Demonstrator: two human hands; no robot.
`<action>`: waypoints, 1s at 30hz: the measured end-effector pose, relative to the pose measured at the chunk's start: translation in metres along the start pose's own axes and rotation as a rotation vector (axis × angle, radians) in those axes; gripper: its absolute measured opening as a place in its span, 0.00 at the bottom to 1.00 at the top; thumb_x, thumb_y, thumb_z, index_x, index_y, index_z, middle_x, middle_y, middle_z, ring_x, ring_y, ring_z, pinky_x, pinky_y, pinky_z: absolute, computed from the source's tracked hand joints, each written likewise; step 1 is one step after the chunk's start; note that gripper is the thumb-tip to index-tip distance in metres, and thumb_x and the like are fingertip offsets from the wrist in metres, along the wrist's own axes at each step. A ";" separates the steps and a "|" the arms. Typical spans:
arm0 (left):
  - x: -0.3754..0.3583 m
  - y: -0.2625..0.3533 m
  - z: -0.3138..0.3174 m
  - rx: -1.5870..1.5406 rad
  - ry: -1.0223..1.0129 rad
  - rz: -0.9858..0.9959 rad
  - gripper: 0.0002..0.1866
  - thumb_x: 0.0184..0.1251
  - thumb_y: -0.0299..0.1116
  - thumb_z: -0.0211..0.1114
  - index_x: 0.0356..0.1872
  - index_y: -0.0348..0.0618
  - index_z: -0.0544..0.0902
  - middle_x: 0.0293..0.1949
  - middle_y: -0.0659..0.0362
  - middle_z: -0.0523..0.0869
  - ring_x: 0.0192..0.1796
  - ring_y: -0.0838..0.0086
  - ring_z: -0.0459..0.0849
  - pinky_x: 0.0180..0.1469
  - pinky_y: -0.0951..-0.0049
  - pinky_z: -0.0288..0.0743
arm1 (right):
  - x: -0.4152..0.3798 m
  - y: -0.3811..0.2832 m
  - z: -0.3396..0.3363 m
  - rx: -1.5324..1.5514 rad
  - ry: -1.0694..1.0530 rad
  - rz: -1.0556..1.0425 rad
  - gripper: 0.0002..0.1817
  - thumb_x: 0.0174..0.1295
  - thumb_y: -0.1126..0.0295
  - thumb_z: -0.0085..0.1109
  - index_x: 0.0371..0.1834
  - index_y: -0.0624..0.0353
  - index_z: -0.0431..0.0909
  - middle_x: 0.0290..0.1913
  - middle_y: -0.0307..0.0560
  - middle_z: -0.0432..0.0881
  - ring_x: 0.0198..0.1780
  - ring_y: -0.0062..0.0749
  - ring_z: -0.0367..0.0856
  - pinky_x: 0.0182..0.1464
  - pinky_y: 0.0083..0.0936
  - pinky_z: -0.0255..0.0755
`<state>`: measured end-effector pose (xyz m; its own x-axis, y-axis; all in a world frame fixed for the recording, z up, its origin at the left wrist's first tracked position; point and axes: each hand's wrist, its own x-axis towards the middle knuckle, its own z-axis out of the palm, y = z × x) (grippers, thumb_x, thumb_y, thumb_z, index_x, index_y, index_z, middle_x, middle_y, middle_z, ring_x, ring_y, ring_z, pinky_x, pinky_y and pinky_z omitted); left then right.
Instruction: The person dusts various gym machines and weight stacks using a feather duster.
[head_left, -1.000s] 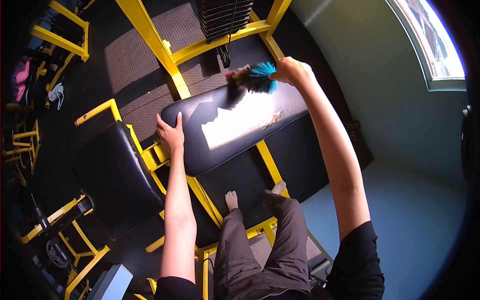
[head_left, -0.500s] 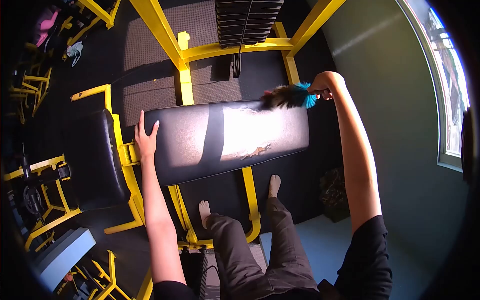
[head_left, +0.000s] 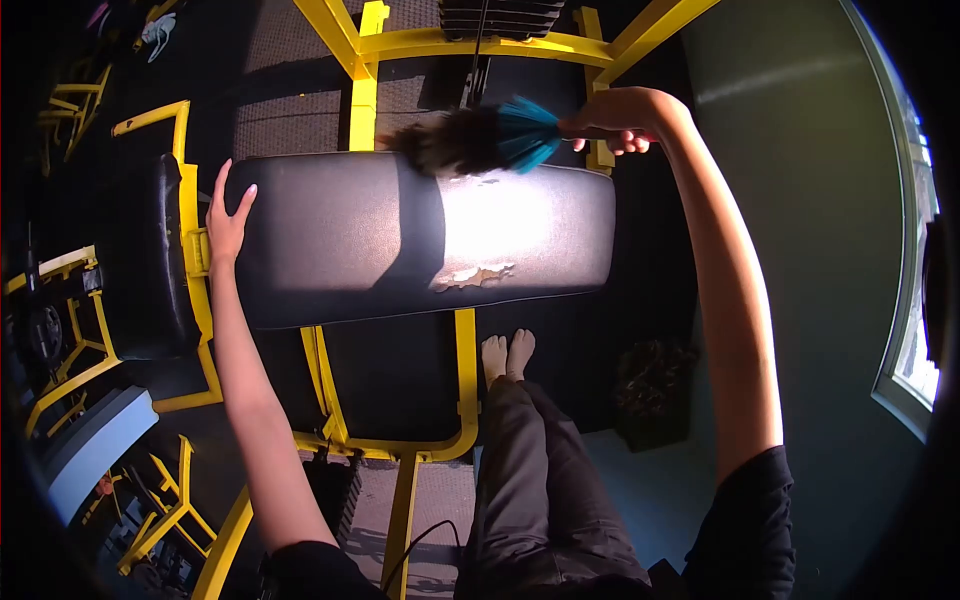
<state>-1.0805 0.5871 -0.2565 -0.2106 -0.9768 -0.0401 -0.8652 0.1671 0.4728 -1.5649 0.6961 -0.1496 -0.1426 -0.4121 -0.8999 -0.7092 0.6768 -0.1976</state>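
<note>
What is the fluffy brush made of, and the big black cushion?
The duster in the right hand looks like soft feathers, dark and bright blue, fluffy at the edges. The bench pad looks like black vinyl or leather: it shines in the sun and is peeling at one worn patch.

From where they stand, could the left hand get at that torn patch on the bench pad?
Probably yes. The left hand rests on the pad's far end, and the bare surface up to the torn patch holds nothing; the duster sweeps the other edge.
</note>
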 end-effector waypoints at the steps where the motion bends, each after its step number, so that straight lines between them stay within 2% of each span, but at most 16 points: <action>1: 0.001 -0.002 0.002 0.046 0.023 0.020 0.31 0.60 0.53 0.56 0.64 0.65 0.59 0.65 0.55 0.61 0.66 0.54 0.58 0.66 0.54 0.52 | 0.015 0.034 -0.007 0.018 -0.024 0.117 0.21 0.59 0.50 0.52 0.31 0.58 0.79 0.10 0.35 0.65 0.09 0.14 0.57 0.11 0.14 0.50; 4: -0.005 0.011 0.001 0.188 0.023 -0.030 0.30 0.61 0.51 0.56 0.64 0.60 0.60 0.63 0.54 0.64 0.65 0.56 0.62 0.65 0.56 0.55 | 0.035 0.099 -0.016 -0.021 0.038 0.319 0.19 0.61 0.56 0.51 0.25 0.63 0.76 0.11 0.40 0.68 0.08 0.16 0.57 0.12 0.17 0.52; 6: 0.002 0.008 0.012 0.642 0.219 0.281 0.28 0.62 0.46 0.56 0.63 0.56 0.62 0.61 0.54 0.66 0.62 0.59 0.64 0.63 0.57 0.58 | 0.031 0.092 -0.010 -0.126 0.125 0.289 0.19 0.59 0.58 0.52 0.22 0.64 0.75 0.14 0.42 0.71 0.09 0.20 0.61 0.13 0.20 0.57; 7: 0.006 0.013 0.023 0.802 0.218 0.360 0.26 0.61 0.43 0.56 0.61 0.51 0.66 0.60 0.55 0.68 0.62 0.62 0.65 0.62 0.59 0.58 | 0.029 0.081 -0.007 -0.214 0.147 0.200 0.19 0.59 0.58 0.52 0.21 0.64 0.75 0.15 0.42 0.72 0.11 0.22 0.64 0.15 0.22 0.60; 8: 0.009 0.034 0.038 0.799 0.203 0.414 0.23 0.60 0.43 0.56 0.56 0.50 0.71 0.57 0.55 0.71 0.61 0.64 0.66 0.63 0.59 0.56 | 0.025 0.064 -0.001 -0.301 0.173 0.115 0.19 0.59 0.57 0.52 0.21 0.64 0.74 0.16 0.43 0.73 0.13 0.24 0.68 0.17 0.23 0.64; 10: 0.014 0.090 0.072 0.679 -0.002 0.414 0.17 0.61 0.46 0.55 0.43 0.47 0.80 0.45 0.56 0.80 0.55 0.66 0.73 0.64 0.59 0.54 | 0.025 0.036 0.011 -0.317 0.192 -0.037 0.22 0.58 0.53 0.51 0.21 0.63 0.75 0.16 0.43 0.74 0.17 0.27 0.72 0.23 0.27 0.69; 12: 0.019 0.130 0.120 0.727 -0.239 0.301 0.20 0.64 0.49 0.49 0.42 0.45 0.80 0.42 0.54 0.81 0.52 0.64 0.76 0.64 0.58 0.53 | 0.011 0.018 0.019 -0.212 0.157 -0.225 0.23 0.62 0.50 0.47 0.28 0.61 0.78 0.09 0.40 0.67 0.09 0.19 0.64 0.12 0.16 0.59; 13: 0.017 0.148 0.144 0.752 -0.281 0.261 0.20 0.64 0.49 0.49 0.41 0.44 0.80 0.42 0.53 0.81 0.52 0.62 0.76 0.63 0.58 0.55 | 0.013 0.021 0.020 -0.168 0.147 -0.252 0.23 0.63 0.48 0.46 0.30 0.59 0.78 0.09 0.40 0.66 0.09 0.18 0.64 0.11 0.16 0.58; 14: 0.014 0.155 0.171 0.840 -0.256 0.314 0.21 0.64 0.50 0.49 0.42 0.43 0.80 0.44 0.52 0.80 0.53 0.60 0.75 0.61 0.58 0.58 | 0.016 0.032 0.021 -0.126 0.138 -0.274 0.24 0.63 0.47 0.45 0.32 0.58 0.79 0.09 0.39 0.66 0.09 0.17 0.64 0.11 0.15 0.58; 17: -0.001 0.195 0.213 0.708 -0.377 0.282 0.23 0.63 0.52 0.50 0.46 0.42 0.77 0.47 0.50 0.78 0.54 0.58 0.73 0.58 0.58 0.61 | 0.039 0.101 0.019 0.032 0.086 -0.036 0.23 0.59 0.48 0.50 0.24 0.58 0.75 0.08 0.34 0.64 0.07 0.15 0.60 0.10 0.14 0.54; 20: -0.013 0.225 0.235 0.626 -0.460 0.316 0.27 0.62 0.55 0.50 0.52 0.45 0.75 0.52 0.51 0.75 0.57 0.58 0.71 0.61 0.56 0.58 | 0.055 0.189 0.026 0.129 0.254 0.198 0.19 0.59 0.55 0.51 0.19 0.59 0.74 0.08 0.35 0.65 0.08 0.16 0.60 0.10 0.16 0.54; 22: -0.018 0.233 0.245 0.642 -0.466 0.351 0.27 0.62 0.56 0.50 0.54 0.48 0.73 0.53 0.53 0.75 0.57 0.59 0.70 0.62 0.54 0.57 | 0.069 0.231 0.047 0.060 0.468 0.171 0.20 0.60 0.54 0.50 0.22 0.61 0.77 0.11 0.40 0.71 0.11 0.23 0.71 0.14 0.22 0.64; 24: -0.020 0.235 0.252 0.642 -0.460 0.348 0.26 0.62 0.55 0.50 0.54 0.50 0.73 0.53 0.55 0.76 0.57 0.60 0.71 0.62 0.53 0.55 | 0.065 0.234 0.073 -0.041 0.607 0.056 0.22 0.61 0.52 0.50 0.27 0.61 0.79 0.18 0.46 0.78 0.22 0.34 0.81 0.23 0.30 0.73; 26: -0.021 0.234 0.254 0.591 -0.465 0.376 0.25 0.63 0.54 0.50 0.54 0.50 0.73 0.52 0.55 0.76 0.57 0.61 0.71 0.62 0.55 0.56 | 0.041 0.209 0.086 0.059 0.454 0.080 0.20 0.59 0.49 0.51 0.40 0.53 0.81 0.34 0.47 0.83 0.40 0.40 0.82 0.43 0.31 0.75; 28: -0.019 0.227 0.260 0.521 -0.451 0.428 0.25 0.62 0.54 0.50 0.55 0.50 0.73 0.52 0.54 0.76 0.57 0.61 0.71 0.62 0.57 0.56 | 0.028 0.204 0.101 0.150 0.379 -0.061 0.23 0.58 0.45 0.50 0.42 0.52 0.81 0.35 0.48 0.83 0.40 0.40 0.82 0.45 0.33 0.75; 30: -0.018 0.222 0.269 0.598 -0.402 0.526 0.29 0.59 0.57 0.53 0.56 0.51 0.72 0.52 0.54 0.75 0.56 0.61 0.71 0.62 0.57 0.56 | 0.037 0.221 0.112 0.170 0.387 -0.086 0.25 0.57 0.43 0.50 0.43 0.51 0.81 0.34 0.48 0.83 0.39 0.40 0.82 0.44 0.33 0.75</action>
<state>-1.3915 0.6778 -0.3876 -0.6939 -0.6517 -0.3062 -0.6805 0.7325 -0.0168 -1.6494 0.8991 -0.2699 -0.3593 -0.6483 -0.6712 -0.6103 0.7074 -0.3565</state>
